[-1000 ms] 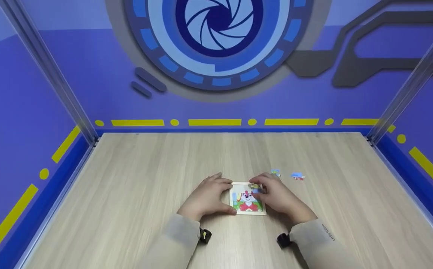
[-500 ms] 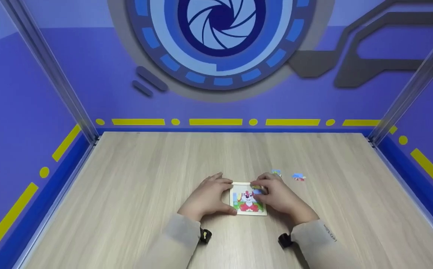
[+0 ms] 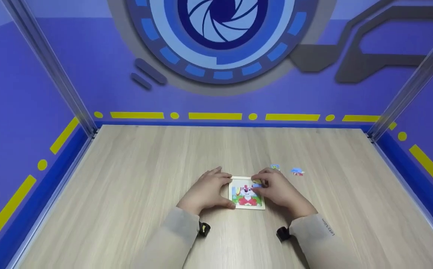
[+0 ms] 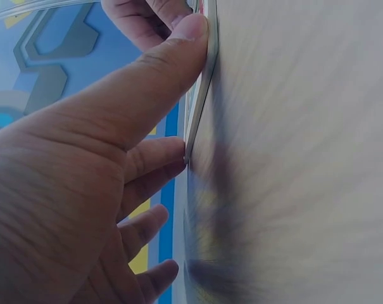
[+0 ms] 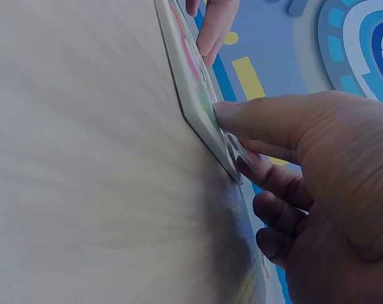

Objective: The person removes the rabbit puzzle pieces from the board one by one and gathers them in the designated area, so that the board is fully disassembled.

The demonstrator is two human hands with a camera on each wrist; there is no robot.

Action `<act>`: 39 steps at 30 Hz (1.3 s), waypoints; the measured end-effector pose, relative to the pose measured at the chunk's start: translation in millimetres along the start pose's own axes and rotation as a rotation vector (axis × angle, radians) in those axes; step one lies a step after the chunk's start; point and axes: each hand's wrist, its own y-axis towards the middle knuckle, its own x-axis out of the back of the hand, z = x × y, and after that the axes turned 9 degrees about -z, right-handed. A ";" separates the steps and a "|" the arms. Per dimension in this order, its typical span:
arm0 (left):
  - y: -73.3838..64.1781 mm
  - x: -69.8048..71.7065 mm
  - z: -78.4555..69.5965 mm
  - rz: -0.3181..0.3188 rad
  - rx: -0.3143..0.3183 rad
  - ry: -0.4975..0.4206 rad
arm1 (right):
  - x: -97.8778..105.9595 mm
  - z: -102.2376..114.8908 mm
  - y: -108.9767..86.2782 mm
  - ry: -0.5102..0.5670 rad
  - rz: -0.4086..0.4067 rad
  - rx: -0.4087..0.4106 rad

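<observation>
A small square jigsaw puzzle tray (image 3: 247,205) with a pale rim lies on the table, showing a red and white cartoon animal on green. A blank pale strip shows at its upper left. My left hand (image 3: 207,191) grips its left side, thumb on the near corner and index finger at the far one. Over the upper right part, my right hand (image 3: 279,189) pinches a puzzle piece (image 3: 256,184) between thumb and index finger; the fingers hide much of it. In the right wrist view the piece's thin edge (image 5: 244,155) tilts up from the tray.
Two loose puzzle pieces lie on the wood-grain table (image 3: 145,160) beyond my right hand: a small blue-green piece (image 3: 275,166) and a blue and red piece (image 3: 297,171). Blue printed walls (image 3: 216,101) with metal corner posts enclose the back and sides.
The head view has tilted down slightly, so everything sits higher in it. Both hands keep nearly the same place at the tray, with only slight finger movement on the right.
</observation>
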 end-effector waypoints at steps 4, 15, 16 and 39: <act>0.4 1.3 -1.4 0.004 0.000 -0.009 | 0.9 -1.4 1.0 0.040 -0.018 -0.006; -4.0 3.9 2.5 0.009 0.010 -0.027 | -2.1 -0.6 2.8 0.178 -0.006 0.043; -3.9 4.3 2.9 0.006 0.011 -0.025 | -1.7 -0.8 3.5 0.200 -0.008 0.043; -1.7 3.3 -4.0 0.020 0.016 -0.039 | 76.0 -48.6 4.6 0.582 -0.290 -0.307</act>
